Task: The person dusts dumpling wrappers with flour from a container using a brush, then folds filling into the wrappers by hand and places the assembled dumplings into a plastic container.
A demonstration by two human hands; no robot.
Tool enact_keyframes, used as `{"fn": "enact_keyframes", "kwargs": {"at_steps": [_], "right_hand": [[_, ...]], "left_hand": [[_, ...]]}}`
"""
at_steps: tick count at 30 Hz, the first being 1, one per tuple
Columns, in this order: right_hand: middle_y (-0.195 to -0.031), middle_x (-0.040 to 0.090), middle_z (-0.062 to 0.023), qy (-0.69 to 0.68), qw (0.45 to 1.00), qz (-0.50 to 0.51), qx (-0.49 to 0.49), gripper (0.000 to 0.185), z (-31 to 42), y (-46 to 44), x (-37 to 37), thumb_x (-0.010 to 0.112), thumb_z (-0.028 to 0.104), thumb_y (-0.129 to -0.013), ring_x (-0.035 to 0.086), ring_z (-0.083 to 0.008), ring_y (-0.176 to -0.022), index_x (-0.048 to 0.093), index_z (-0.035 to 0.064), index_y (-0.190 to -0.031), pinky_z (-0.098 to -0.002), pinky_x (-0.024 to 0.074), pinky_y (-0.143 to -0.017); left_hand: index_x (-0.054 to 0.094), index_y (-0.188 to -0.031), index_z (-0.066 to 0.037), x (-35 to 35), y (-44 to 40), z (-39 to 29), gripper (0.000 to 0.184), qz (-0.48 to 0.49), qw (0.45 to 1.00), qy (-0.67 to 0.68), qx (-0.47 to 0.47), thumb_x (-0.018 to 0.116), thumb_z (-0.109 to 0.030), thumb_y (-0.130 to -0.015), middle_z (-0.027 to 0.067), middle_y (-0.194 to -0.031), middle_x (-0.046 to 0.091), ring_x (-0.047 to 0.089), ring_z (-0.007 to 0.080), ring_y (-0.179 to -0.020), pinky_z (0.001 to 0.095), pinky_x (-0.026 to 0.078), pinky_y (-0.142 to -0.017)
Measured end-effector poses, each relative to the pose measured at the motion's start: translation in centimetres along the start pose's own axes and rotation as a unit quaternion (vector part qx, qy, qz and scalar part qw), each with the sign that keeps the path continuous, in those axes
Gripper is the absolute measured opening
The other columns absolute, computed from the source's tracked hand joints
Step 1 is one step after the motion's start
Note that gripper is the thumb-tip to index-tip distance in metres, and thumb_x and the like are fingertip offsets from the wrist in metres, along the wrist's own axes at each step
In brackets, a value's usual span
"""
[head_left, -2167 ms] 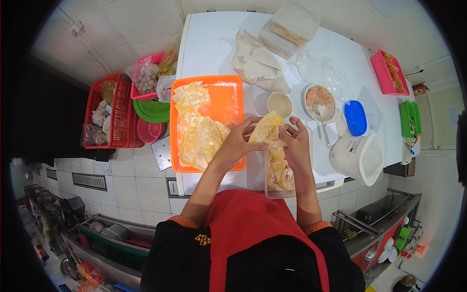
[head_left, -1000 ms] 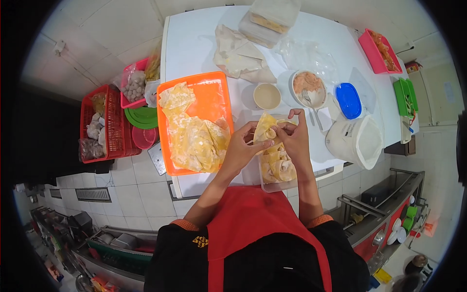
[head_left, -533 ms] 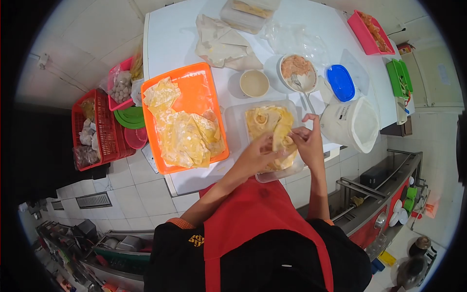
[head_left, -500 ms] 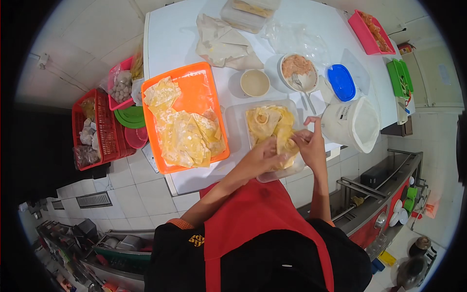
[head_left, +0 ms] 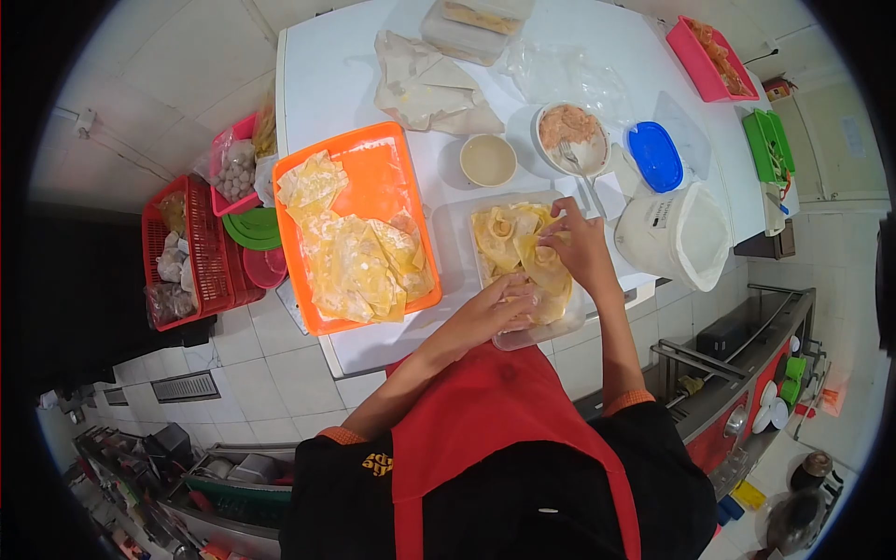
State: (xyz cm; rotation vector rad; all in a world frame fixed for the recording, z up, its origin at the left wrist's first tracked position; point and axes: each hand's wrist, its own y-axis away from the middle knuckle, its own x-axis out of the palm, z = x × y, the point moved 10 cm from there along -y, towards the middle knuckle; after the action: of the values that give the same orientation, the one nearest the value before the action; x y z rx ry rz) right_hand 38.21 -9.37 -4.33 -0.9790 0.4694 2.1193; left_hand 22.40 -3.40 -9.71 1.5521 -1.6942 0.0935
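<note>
A clear plastic tub point(head_left: 576, 315) at the table's front edge holds several folded yellow wontons point(head_left: 501, 245). My right hand point(head_left: 581, 247) is over the tub's right side, fingers curled down onto a wonton point(head_left: 549, 265); its fingertips are partly hidden. My left hand point(head_left: 493, 310) lies over the near left part of the tub, fingers spread and apart, close to the wontons there. To the left, an orange tray point(head_left: 369, 177) carries floured yellow wrapper sheets point(head_left: 362, 266). Beyond the tub stand a small beige bowl point(head_left: 488, 161) and a white bowl of pinkish filling point(head_left: 569, 126) with a fork point(head_left: 581, 173) in it.
A white bucket point(head_left: 653, 238) and a blue lid point(head_left: 655, 157) sit to the right. Crumpled paper point(head_left: 429, 89), a clear bag point(head_left: 569, 75) and stacked plastic boxes point(head_left: 457, 37) lie farther back. Red baskets point(head_left: 210, 247) stand left of the table.
My right hand has moved away from me, over the tub's far right side. My left hand has shifted slightly toward me, and the two hands are farther apart.
</note>
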Motion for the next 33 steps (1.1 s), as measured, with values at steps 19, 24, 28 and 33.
{"fn": "enact_keyframes", "kwargs": {"at_steps": [19,24,28,33], "right_hand": [[-0.103,0.063,-0.0066,0.006,0.987,-0.157,-0.032,0.037,0.0,1.1,-1.5,0.079,0.013,-0.086,0.059,-0.0252,-0.094,0.059,0.0061,-0.116,-0.0398,0.0388,-0.093],[-0.100,0.063,-0.0066,0.022,0.986,-0.129,-0.105,0.031,5.3,1.2,1.1,0.076,0.013,-0.089,0.060,-0.0240,-0.092,0.059,0.0063,-0.114,-0.0394,0.0401,-0.087],[-0.100,0.064,-0.0077,-0.081,0.986,-0.065,-0.133,0.031,9.1,1.9,5.3,0.075,0.013,-0.091,0.061,-0.0240,-0.092,0.060,0.0043,-0.116,-0.0388,0.0450,-0.088],[-0.113,0.067,-0.0124,-0.353,0.930,0.099,-0.015,0.050,13.5,1.7,10.3,0.066,0.019,-0.100,0.064,-0.0226,-0.101,0.042,0.0071,-0.143,-0.0374,0.0489,-0.093]], "left_hand": [[0.062,-0.120,-0.006,-10.8,13.6,-12.0,0.041,-0.540,0.528,-0.626,0.192,0.077,-0.018,-0.083,0.0129,-0.103,0.056,0.053,0.0319,-0.096,0.0436,0.048,-0.081],[0.064,-0.115,-0.008,-12.7,11.6,-11.4,0.038,-0.580,0.495,-0.630,0.149,0.077,-0.024,-0.083,0.0126,-0.103,0.058,0.057,0.0311,-0.094,0.0444,0.051,-0.078],[0.072,-0.105,-0.009,-12.7,13.2,-12.2,0.019,-0.591,0.496,-0.621,0.136,0.071,-0.018,-0.088,0.0096,-0.099,0.064,0.064,0.0303,-0.091,0.0439,0.053,-0.074],[0.076,-0.098,-0.008,-9.9,15.7,-13.5,0.011,-0.606,0.501,-0.553,0.276,0.071,-0.015,-0.092,0.0054,-0.088,0.068,0.062,0.0250,-0.078,0.0368,0.052,-0.070]]}}
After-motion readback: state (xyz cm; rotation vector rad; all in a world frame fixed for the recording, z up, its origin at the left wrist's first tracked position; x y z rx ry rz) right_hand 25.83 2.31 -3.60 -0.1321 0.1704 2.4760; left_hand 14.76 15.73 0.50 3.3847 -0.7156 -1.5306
